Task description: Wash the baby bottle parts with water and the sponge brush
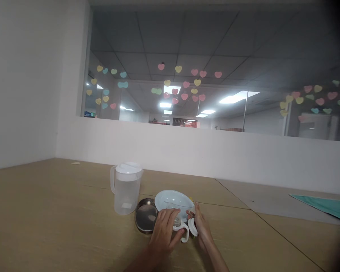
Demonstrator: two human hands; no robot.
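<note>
My left hand is curled over a small clear container with a white collar and a hooked white handle. Its palm hides much of the container. Close by on the right, my right hand has its fingers bent around a white curved piece; what lies between the fingertips is too small to make out. Just beyond both hands is a pale blue oval bowl. A round metal dish sits beside my left hand, partly covered by it.
A translucent plastic pitcher with a white lid stands left of the metal dish. At the far right a teal cloth lies on the wooden table. A white wall with a window above it bounds the table's back.
</note>
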